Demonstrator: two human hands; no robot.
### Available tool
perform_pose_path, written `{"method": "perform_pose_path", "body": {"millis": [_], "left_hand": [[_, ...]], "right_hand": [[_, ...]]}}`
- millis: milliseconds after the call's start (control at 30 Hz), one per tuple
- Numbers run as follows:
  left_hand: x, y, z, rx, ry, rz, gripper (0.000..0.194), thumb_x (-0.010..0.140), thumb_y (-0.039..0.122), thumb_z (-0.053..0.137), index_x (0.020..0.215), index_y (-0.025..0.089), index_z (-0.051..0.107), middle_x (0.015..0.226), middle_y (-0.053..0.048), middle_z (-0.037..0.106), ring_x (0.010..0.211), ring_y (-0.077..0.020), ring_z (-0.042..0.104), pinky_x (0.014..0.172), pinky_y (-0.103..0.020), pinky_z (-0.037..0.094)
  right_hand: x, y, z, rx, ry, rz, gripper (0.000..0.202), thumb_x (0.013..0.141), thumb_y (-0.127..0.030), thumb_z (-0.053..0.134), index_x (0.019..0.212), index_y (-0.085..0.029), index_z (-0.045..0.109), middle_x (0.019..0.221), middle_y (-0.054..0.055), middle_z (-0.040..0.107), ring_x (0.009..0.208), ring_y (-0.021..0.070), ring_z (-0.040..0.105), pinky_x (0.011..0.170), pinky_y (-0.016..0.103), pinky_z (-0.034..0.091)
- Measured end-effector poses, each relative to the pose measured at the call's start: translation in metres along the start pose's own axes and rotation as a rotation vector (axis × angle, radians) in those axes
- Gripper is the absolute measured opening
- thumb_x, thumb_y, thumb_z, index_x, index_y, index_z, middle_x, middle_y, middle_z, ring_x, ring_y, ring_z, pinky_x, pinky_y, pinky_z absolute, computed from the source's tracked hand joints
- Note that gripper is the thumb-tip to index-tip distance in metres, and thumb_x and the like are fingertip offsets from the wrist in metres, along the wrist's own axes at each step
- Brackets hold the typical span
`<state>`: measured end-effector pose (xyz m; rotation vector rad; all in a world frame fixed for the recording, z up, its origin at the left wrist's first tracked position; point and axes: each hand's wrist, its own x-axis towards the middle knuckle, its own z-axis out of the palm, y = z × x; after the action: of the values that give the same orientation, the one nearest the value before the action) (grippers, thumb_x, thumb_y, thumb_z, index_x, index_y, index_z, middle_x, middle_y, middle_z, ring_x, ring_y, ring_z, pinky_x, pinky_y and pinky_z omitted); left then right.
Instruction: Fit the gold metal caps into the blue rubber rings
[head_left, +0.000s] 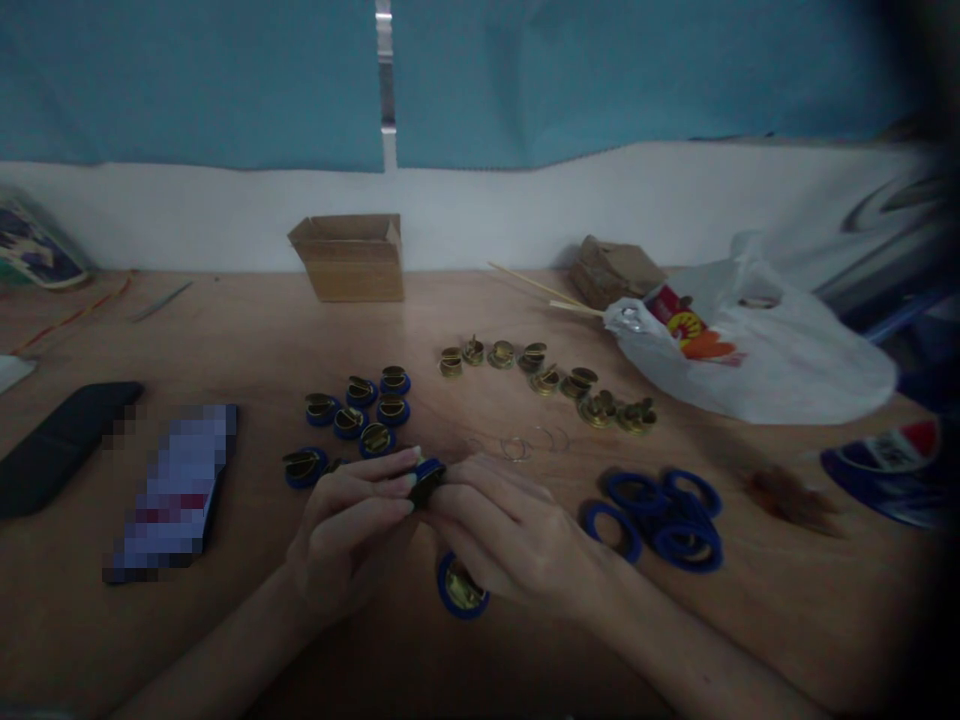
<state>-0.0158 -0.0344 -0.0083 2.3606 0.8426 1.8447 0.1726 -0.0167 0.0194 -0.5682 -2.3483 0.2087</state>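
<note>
Between my left hand [349, 520] and my right hand [510, 530], a brass fitting with a blue ring [427, 482] is gripped by the fingertips of both. My fingers cover much of it. Below my right hand lies another blue-ringed brass fitting [463, 590] on the table. Beyond my left hand sit several brass fittings in blue rings [350, 420], their flaps tilted up. Farther back, bare brass fittings [546, 378] form a curved row. Thin wire rings [516, 448] lie just past my right hand, and a pile of loose blue rings [675, 520] is to its right.
At the left, a phone [176, 490] lies beside a dark flat case [64, 445]. An open cardboard box [356, 265] stands against the wall. On the right are a white plastic bag [780, 350], wooden sticks [536, 285], a brown cardboard piece [611, 270] and a Pepsi package [892, 465].
</note>
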Motion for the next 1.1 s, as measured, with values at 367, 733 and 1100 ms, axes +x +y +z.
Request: {"method": "perform_pose_path", "body": {"millis": [367,733,1100], "left_hand": [[-0.001,0.001,0.002,-0.109,0.063,-0.066,0.048,0.07,-0.001,0.075,0.111,0.02,0.061,0.102,-0.003,0.066,0.107,-0.0203,0.067,0.088,-0.03,0.062],[-0.01,-0.001,0.003,-0.122,0.003,-0.092,0.053,0.067,0.002,0.078,0.113,0.02,0.059,0.106,-0.004,0.066,0.107,-0.0237,0.068,0.086,-0.035,0.063],[-0.004,0.002,0.019,-0.002,-0.015,-0.328,0.056,0.064,0.01,0.08,0.11,0.022,0.05,0.103,-0.007,0.064,0.101,-0.0263,0.069,0.086,-0.044,0.06]], "right_hand": [[0.004,-0.002,-0.008,0.22,0.006,0.123,0.009,0.091,-0.013,0.056,0.098,-0.018,0.056,0.083,0.002,0.062,0.075,0.012,0.061,0.065,0.021,0.051],[0.005,0.005,-0.002,0.368,0.022,0.434,0.021,0.082,-0.012,0.057,0.081,-0.023,0.038,0.063,-0.009,0.04,0.047,0.0048,0.041,0.043,0.017,0.03],[0.009,0.016,-0.002,0.452,0.139,0.675,0.018,0.092,-0.03,0.051,0.077,-0.02,0.048,0.059,-0.007,0.042,0.052,0.0088,0.041,0.047,0.021,0.032]]}}
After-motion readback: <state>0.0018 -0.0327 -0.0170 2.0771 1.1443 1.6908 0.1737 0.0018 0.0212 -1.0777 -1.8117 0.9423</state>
